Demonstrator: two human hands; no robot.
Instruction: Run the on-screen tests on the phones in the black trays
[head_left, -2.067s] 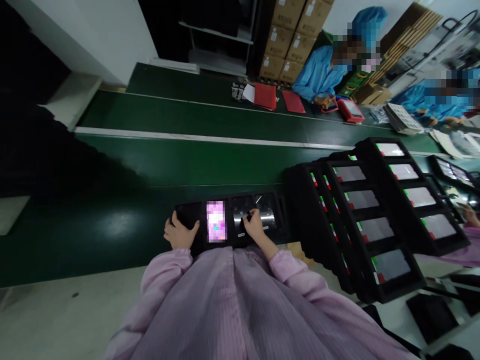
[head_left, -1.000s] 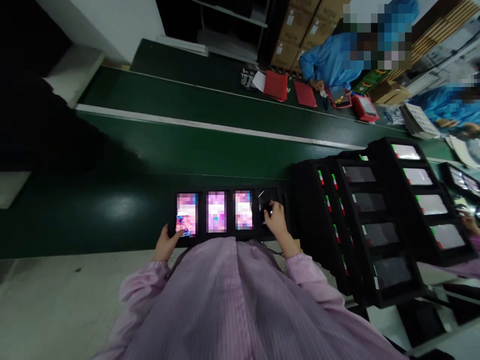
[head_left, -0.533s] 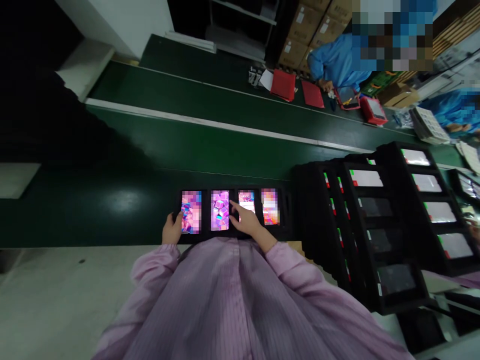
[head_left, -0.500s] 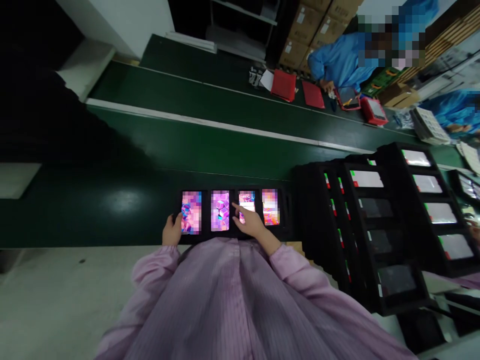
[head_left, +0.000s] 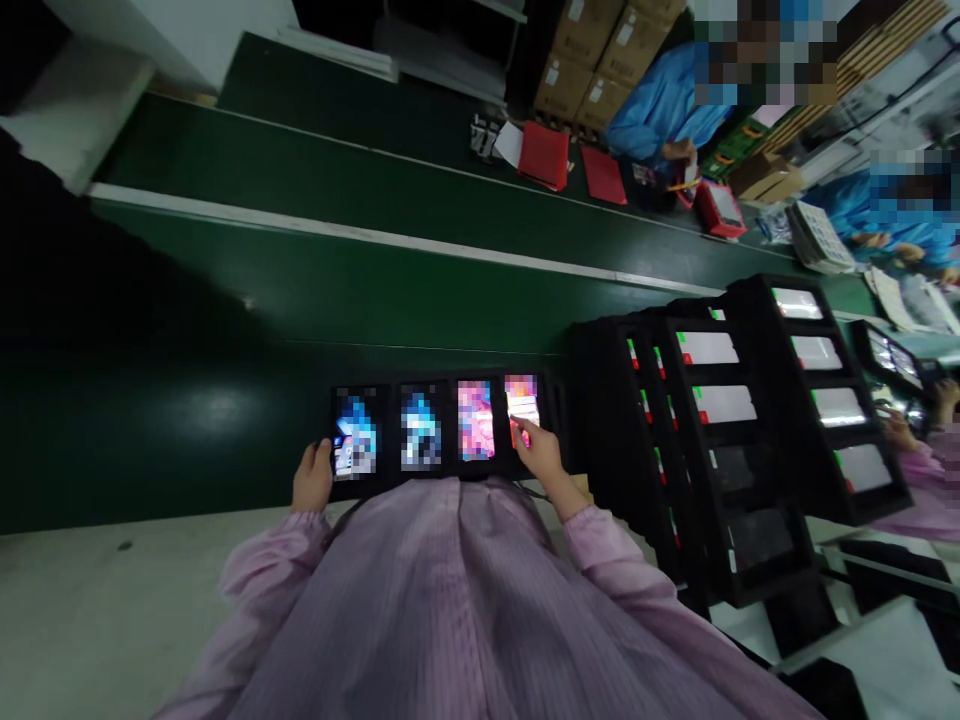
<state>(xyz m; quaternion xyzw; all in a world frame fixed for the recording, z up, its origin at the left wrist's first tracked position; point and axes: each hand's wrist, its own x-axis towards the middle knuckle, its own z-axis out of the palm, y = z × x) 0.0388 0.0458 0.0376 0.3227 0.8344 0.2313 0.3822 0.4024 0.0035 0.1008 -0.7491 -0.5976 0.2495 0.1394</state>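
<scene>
Head: your right hand [head_left: 541, 457], open, finger out, meets the phone [head_left: 523, 402] at three o'clock.
Left hand [head_left: 311, 478] curls at the tray [head_left: 450, 432], nine o'clock; grip unclear.

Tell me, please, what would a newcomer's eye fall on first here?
Probably the four lit screens in a row in the black tray, with the right hand at the rightmost one and the left hand at the tray's left end. Next, the black trays stacked to the right.
</scene>
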